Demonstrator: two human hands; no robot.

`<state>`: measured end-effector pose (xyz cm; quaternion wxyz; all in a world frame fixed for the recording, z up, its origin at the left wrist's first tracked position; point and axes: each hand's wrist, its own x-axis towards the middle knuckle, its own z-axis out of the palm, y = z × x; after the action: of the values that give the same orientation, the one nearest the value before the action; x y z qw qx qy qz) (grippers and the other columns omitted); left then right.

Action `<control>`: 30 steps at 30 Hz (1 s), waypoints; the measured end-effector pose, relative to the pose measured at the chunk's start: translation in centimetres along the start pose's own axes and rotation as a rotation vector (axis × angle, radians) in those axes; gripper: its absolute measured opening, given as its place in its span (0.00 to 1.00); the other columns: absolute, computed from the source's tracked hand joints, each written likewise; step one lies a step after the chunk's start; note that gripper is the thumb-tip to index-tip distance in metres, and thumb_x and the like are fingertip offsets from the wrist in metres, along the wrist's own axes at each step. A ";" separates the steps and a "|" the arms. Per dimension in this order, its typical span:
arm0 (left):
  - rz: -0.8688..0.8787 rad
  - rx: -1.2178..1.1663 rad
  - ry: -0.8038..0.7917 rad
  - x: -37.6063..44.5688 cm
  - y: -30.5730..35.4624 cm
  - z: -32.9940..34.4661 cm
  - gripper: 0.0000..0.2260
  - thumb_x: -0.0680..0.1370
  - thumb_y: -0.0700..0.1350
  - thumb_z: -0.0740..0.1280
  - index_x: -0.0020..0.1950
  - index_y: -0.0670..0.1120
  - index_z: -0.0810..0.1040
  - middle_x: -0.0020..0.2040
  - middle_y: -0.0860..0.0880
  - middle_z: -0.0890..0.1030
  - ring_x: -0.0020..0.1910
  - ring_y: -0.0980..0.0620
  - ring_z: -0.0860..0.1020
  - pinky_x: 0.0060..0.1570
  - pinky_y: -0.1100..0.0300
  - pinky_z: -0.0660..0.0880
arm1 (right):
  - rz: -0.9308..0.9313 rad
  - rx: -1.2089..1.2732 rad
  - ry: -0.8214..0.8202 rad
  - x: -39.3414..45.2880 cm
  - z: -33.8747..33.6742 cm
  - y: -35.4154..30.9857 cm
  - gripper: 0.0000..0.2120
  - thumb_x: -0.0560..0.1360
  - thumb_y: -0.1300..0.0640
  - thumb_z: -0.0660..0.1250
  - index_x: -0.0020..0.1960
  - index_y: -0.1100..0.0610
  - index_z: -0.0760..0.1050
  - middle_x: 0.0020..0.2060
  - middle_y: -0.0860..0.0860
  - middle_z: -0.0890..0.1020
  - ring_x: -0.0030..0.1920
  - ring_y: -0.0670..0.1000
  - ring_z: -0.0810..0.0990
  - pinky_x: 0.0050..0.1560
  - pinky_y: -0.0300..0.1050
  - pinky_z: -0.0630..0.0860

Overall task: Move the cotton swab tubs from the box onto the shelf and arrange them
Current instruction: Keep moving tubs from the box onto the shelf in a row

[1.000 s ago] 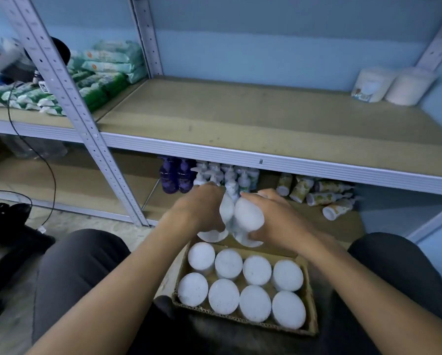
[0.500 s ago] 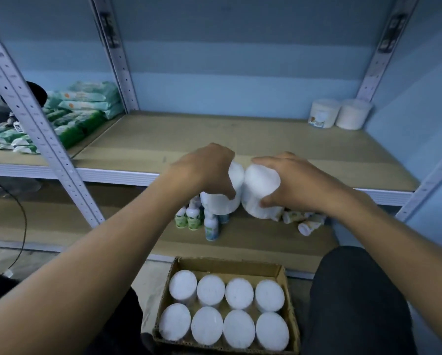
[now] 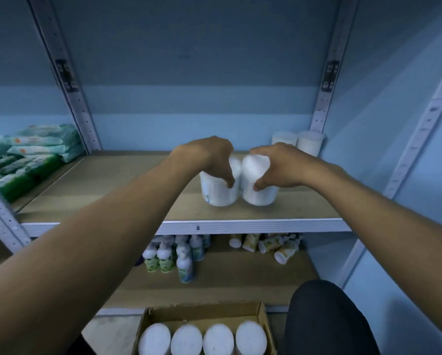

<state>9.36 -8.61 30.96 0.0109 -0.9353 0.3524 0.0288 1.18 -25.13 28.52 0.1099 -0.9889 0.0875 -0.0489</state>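
Placing step, mid-shelf. Your left hand [image 3: 209, 160] grips one cotton swab tub [image 3: 218, 189] from above, fingers curled over the lid and thumb down its side. Your right hand [image 3: 278, 166] holds a second tub [image 3: 259, 190] the same way. The two tubs sit side by side, touching or nearly so, over the shelf board [image 3: 127, 190] a little behind its front rail [image 3: 240, 225]. Whether their bases are fully down on the board cannot be told from here.

Two more tubs [image 3: 298, 143] stand at the back of the shelf board, to the right of your hands, against the rear upright. The box [image 3: 202, 313] is below the front rail, near the floor, with a row of four tubs [image 3: 202, 340] showing in it.

Next move, by my reading: slide or carry this pair back toward the two rear tubs, keep them upright, line them up in front, then let go and reach down to the box again. Watch for a tub tipping as your fingers lift off the lid.
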 end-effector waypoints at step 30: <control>0.060 -0.057 -0.025 4.6 -1.3 5.0 0.42 0.66 0.60 0.78 0.76 0.52 0.66 0.74 0.52 0.68 0.71 0.49 0.69 0.66 0.51 0.70 | 0.049 -0.058 -0.153 2.6 3.4 1.6 0.51 0.65 0.45 0.81 0.80 0.45 0.58 0.77 0.51 0.64 0.75 0.53 0.65 0.69 0.52 0.69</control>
<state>13.45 -10.48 25.70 -0.0121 -0.9239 0.3790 0.0507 3.85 -26.44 25.04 0.0887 -0.9900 0.1046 0.0322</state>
